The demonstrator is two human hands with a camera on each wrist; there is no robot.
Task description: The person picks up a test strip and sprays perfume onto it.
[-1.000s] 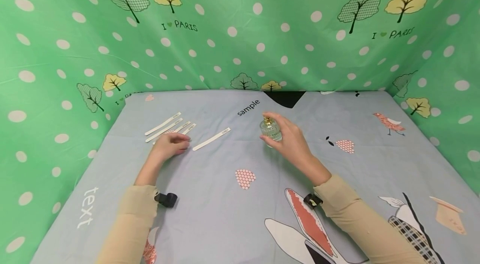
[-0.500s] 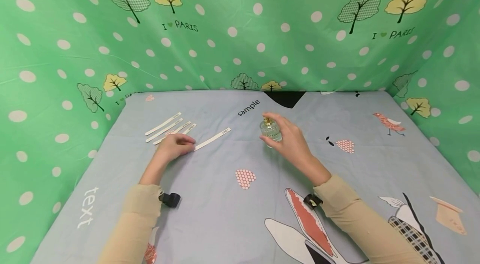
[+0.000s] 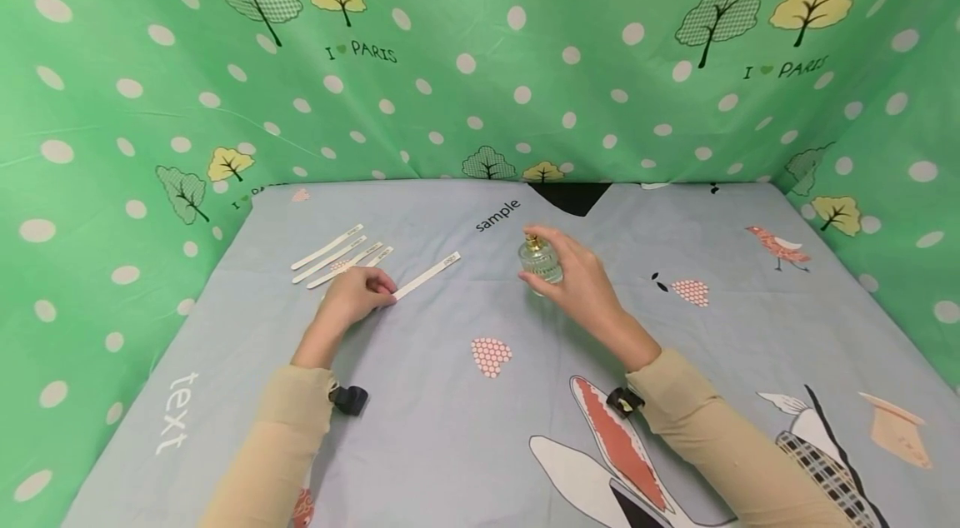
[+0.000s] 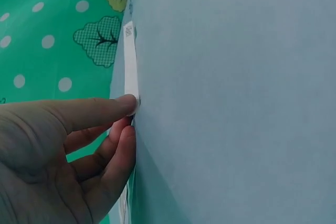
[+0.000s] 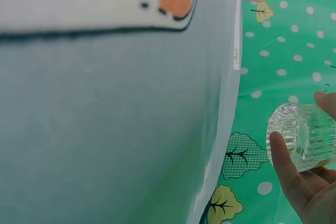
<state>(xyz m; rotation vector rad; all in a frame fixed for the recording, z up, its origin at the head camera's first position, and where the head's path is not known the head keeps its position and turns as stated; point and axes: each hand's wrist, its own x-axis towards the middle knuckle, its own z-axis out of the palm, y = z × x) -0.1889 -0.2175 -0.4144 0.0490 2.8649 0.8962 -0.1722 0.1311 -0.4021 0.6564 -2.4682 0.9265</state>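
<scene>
My left hand pinches the near end of a white perfume test strip between thumb and fingers. In the left wrist view that strip runs away from the thumb tip, with small dark print at its far end. My right hand grips a clear glass perfume bottle with a gold neck, one finger over its top. The right wrist view shows the ribbed base of the bottle, raised off the table, with the thumb against it.
Several more white strips lie fanned out beyond the left hand, partly covered by it. The table has a grey-blue printed cloth. A green dotted curtain hangs along its back and sides.
My left hand has moved right to the separate strip and taken its near end between thumb and fingers. The right hand and the perfume bottle have stayed nearly still.
</scene>
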